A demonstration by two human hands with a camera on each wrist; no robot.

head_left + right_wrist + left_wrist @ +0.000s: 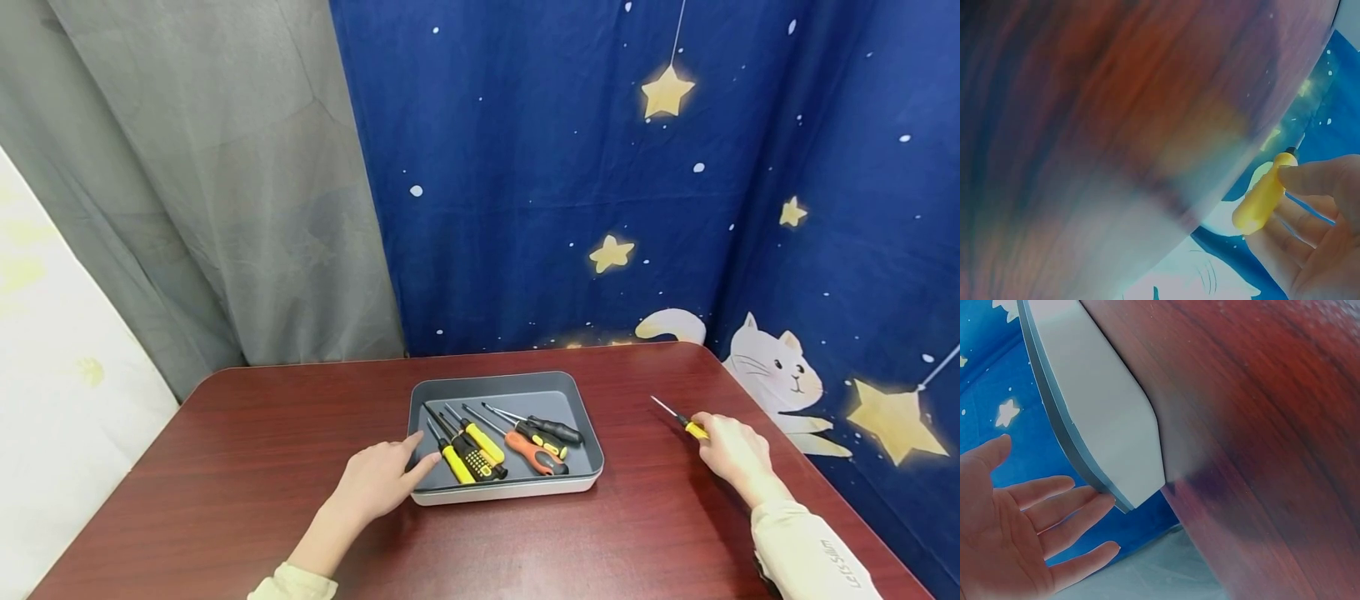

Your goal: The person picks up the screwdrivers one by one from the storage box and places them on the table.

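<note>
A yellow-handled screwdriver [695,430] is pinched between the thumb and fingers of my right hand [738,457], over the right side of the table. Its shaft points away to the left; the right wrist view shows its handle [1263,200] under the thumb. My left hand [378,479] is at the left front corner of the grey tray [510,493], its fingers spread and loosely extended. In the left wrist view, fingertips [1104,501] meet or overlap the tray's rim. Inside lie several screwdrivers, among them an orange-red one [531,452], a black one [557,429] and a yellow one [457,465].
The reddish-brown wooden table [262,467] extends around the tray. Behind it hang a grey curtain [240,208] and a blue star-patterned curtain [525,208], which also runs along the right side. A white cloth [52,375] hangs at the left.
</note>
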